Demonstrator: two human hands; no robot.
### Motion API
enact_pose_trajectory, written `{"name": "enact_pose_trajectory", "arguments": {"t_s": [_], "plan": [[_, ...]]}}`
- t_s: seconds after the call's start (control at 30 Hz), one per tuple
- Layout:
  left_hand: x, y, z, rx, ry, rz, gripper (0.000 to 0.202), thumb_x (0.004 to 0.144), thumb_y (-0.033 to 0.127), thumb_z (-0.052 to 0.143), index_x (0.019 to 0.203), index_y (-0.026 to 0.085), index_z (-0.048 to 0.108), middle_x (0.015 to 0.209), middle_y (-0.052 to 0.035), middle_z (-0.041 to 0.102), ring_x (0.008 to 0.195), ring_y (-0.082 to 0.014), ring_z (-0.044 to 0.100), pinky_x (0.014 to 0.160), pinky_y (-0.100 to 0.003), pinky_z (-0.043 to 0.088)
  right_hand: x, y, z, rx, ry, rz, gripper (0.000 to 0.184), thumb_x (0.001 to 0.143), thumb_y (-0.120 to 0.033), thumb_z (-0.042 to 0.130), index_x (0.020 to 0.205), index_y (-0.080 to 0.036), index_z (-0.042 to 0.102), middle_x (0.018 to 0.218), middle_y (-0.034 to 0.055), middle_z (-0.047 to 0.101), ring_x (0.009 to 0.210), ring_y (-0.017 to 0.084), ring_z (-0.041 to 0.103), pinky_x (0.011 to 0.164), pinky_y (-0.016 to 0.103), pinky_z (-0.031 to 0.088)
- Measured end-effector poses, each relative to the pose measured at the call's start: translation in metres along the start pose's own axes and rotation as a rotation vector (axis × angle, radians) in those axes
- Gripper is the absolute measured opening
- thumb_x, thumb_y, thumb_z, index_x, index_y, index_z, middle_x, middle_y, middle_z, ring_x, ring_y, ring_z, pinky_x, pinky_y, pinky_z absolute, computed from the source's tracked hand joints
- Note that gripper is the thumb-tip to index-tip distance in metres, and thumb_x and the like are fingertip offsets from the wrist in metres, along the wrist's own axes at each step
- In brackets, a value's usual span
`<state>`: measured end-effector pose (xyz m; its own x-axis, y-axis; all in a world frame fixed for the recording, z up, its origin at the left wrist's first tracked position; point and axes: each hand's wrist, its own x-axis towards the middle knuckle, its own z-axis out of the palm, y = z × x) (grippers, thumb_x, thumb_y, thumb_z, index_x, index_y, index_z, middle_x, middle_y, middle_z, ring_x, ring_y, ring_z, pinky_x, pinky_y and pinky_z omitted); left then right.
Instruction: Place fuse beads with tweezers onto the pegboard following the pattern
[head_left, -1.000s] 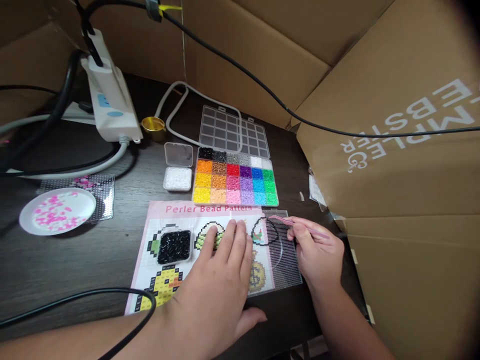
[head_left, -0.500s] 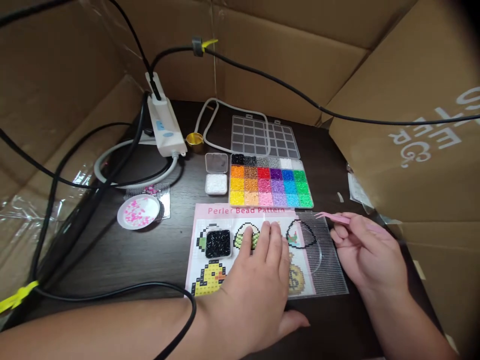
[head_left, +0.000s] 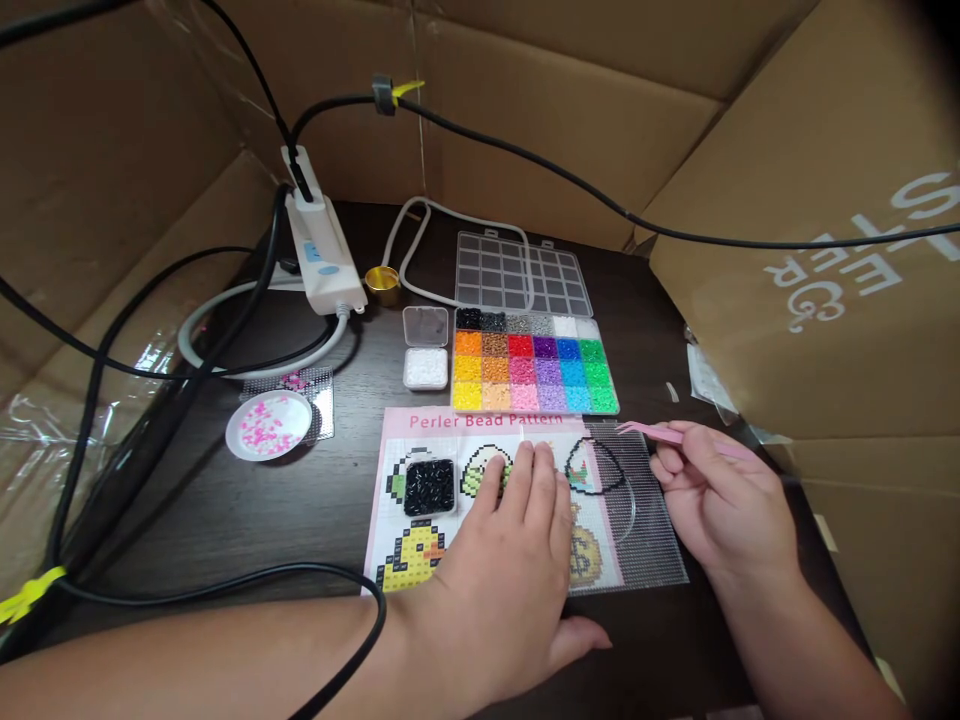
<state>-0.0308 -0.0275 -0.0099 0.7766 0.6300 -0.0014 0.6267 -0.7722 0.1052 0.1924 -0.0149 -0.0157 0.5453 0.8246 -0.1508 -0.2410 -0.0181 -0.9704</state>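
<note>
My left hand [head_left: 517, 560] lies flat with its fingers stretched over the Perler bead pattern sheet [head_left: 397, 425] and the left part of the clear pegboard. In my right hand [head_left: 724, 500] are pink tweezers [head_left: 667, 434], pinched between thumb and fingers, their bent tips above the top edge of the pegboard [head_left: 660, 545]. An outline of black beads [head_left: 619, 462] stands on the pegboard, rounded like an egg. A small clear box of black beads [head_left: 430, 487] rests on the sheet, left of my left hand. Whether the tweezers hold a bead is too small to tell.
Behind the sheet sits a sorted bead box [head_left: 546, 372] with its clear lid [head_left: 521, 272] folded back. Left of it are a box of white beads [head_left: 425, 368], a gold cup [head_left: 383, 285], a dish of pink beads [head_left: 268, 425] and a power strip [head_left: 322, 250]. A black cable [head_left: 300, 568] crosses my left forearm.
The whole view has shifted slightly, with things sitting a little further left. Both hands keep nearly the same pose over the sheet and pegboard.
</note>
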Motion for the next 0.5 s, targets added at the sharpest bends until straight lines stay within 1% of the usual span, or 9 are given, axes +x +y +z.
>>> {"name": "enact_pose_trajectory", "arguments": {"t_s": [0.27, 0.5], "plan": [[-0.0007, 0.0006, -0.0001, -0.014, -0.006, -0.001, 0.103, 0.087, 0.082, 0.035, 0.153, 0.001, 0.038, 0.161, -0.0291, 0.028, 0.151, -0.0456, 0.022, 0.119, -0.061, 0.025, 0.0001, -0.0003, 0.0004, -0.010, -0.032, -0.021, 0.025, 0.069, -0.035, 0.088, 0.079, -0.015, 0.078, 0.076, 0.0083, 0.071, 0.056, 0.008, 0.051, 0.048, 0.022, 0.045], [-0.0018, 0.0008, 0.0002, -0.026, -0.004, 0.010, 0.104, 0.088, 0.081, 0.036, 0.152, 0.000, 0.038, 0.161, -0.0306, 0.027, 0.151, -0.0469, 0.022, 0.118, -0.062, 0.026, -0.0007, -0.0022, 0.0005, -0.003, -0.026, -0.002, 0.027, 0.066, -0.036, 0.089, 0.078, -0.014, 0.079, 0.074, 0.0077, 0.071, 0.056, 0.008, 0.051, 0.049, 0.021, 0.045]]}}
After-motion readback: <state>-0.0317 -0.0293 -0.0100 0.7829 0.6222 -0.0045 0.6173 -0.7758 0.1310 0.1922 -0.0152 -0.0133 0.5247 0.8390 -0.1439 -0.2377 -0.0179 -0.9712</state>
